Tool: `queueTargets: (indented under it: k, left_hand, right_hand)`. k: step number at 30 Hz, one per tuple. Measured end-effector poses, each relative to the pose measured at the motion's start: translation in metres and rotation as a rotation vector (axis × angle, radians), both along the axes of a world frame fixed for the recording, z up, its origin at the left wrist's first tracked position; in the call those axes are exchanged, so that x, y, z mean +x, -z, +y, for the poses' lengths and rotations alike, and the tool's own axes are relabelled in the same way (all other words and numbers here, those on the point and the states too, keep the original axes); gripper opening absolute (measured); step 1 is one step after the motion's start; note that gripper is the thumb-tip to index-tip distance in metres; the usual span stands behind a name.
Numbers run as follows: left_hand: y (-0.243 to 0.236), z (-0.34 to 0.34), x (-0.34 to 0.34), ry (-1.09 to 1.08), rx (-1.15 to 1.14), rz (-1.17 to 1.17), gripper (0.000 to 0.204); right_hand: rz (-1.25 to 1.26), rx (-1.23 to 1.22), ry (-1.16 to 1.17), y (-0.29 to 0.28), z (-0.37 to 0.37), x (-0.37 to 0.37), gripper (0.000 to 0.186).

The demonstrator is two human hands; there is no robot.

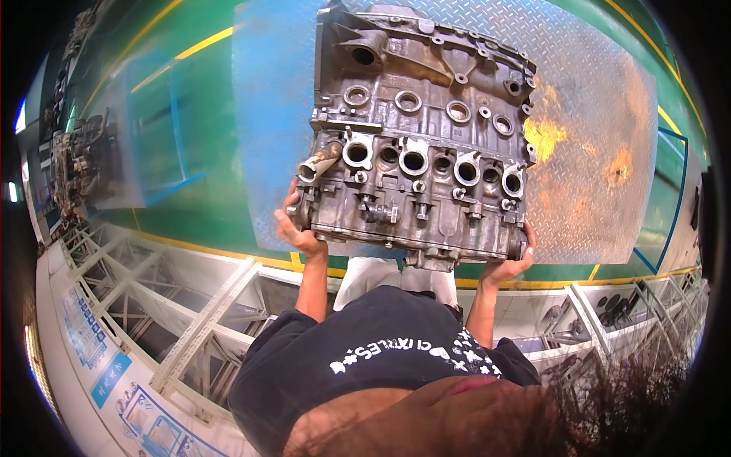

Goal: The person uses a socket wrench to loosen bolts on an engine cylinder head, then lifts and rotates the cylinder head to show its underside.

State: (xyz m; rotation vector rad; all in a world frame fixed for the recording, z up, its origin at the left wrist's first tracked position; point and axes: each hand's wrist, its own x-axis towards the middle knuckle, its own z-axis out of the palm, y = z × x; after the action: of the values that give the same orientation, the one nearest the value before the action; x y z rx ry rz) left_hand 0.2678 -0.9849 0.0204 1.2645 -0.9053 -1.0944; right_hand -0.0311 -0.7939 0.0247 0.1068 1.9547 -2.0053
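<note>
Green floor [209,126], marked with yellow lines [204,43], spread across the upper frame and down both sides. Metal plate [586,167], raised tread pattern, bluish at left and stained orange at right, laid on the floor from upper centre to right. Engine [411,133], bare grey-brown metal, positioned at upper centre over the plate, its lower end near the person's body; whether it is rested on the plate or held clear of it cannot be told. White-framed racks [202,327], loaded in part with dark items, ranged along the lower left and lower right. Dark shirt [396,327], printed in white, worn by the person at lower centre; pale trousers [365,282] partly covered by it. Left hand [303,234], partly open, fingers curled against the engine's lower left end. Right hand [512,264], likewise partly open, cupped around the lower right end; on both hands some fingers are hidden by the metal. Short pipe [320,161], tan, set at the engine's left side. Four large round holes, pale-rimmed, arranged in a row across the engine's middle. Bolts [422,209], small, seated below them.
</note>
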Motion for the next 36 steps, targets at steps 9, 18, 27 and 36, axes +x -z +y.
queueTargets:
  k: [9,18,27,36]
  left_hand:
    - [-0.012,-0.003,-0.012,-0.095,0.074,0.047,0.058]
    - [0.001,0.0,-0.006,-0.122,0.147,0.015,0.054]
    - [0.008,0.002,0.002,0.094,-0.052,0.151,0.056]
    - [0.03,-0.006,0.006,0.234,-0.321,-0.132,0.081]
  right_hand:
    - [-0.006,-0.023,0.004,0.008,0.008,-0.002,0.057]
    - [0.238,0.045,-0.033,0.009,0.014,-0.008,0.051]
    - [0.554,0.235,-0.2,-0.003,0.018,-0.015,0.047]
    - [0.737,0.306,-0.249,0.011,0.025,-0.022,0.056]
